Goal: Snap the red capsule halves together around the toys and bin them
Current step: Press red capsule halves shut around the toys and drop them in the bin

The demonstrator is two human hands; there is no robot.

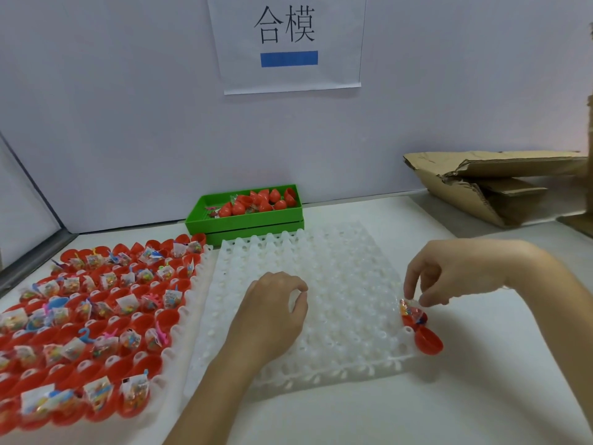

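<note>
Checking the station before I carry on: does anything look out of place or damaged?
Torn, crushed cardboard lies at the table's back right. In the green bin, some red capsules look open rather than snapped shut.

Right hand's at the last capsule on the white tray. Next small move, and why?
Probably fold the empty red half over the toy packet. The right hand pinches the packet at the filled half on the tray's right edge; the left hand holds nothing.
</note>
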